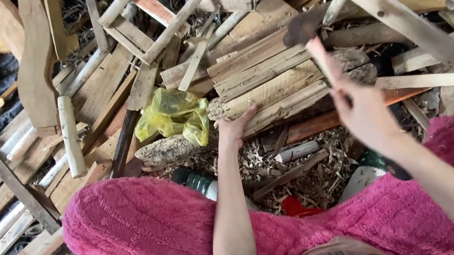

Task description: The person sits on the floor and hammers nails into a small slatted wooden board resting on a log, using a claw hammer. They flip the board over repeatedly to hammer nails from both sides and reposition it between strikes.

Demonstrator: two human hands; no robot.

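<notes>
Hammer: dark, blunt metal head on a pale wooden handle, blurred, raised over the slatted panel. I see my right hand with fingers wrapped tight round the lower handle.

Slatted panel: weathered, rough-sawn grey-tan boards laid side by side, resting across a bark-covered log. My left hand lies at its near edge, fingers together and pressed flat on the wood, thumb spread aside.

Plastic bag: crumpled, translucent yellow, just left of the panel, on the log.

Wood shavings: curled, pale, heaped below the panel between my knees.

Trousers: fluffy, deep-pink pile fabric covering both legs.

Round sticks: smooth, pale, peeled, scattered to the left among flat planks and offcuts.

Pallet frame: raw light timber, upper right, leaning over the heap.
</notes>
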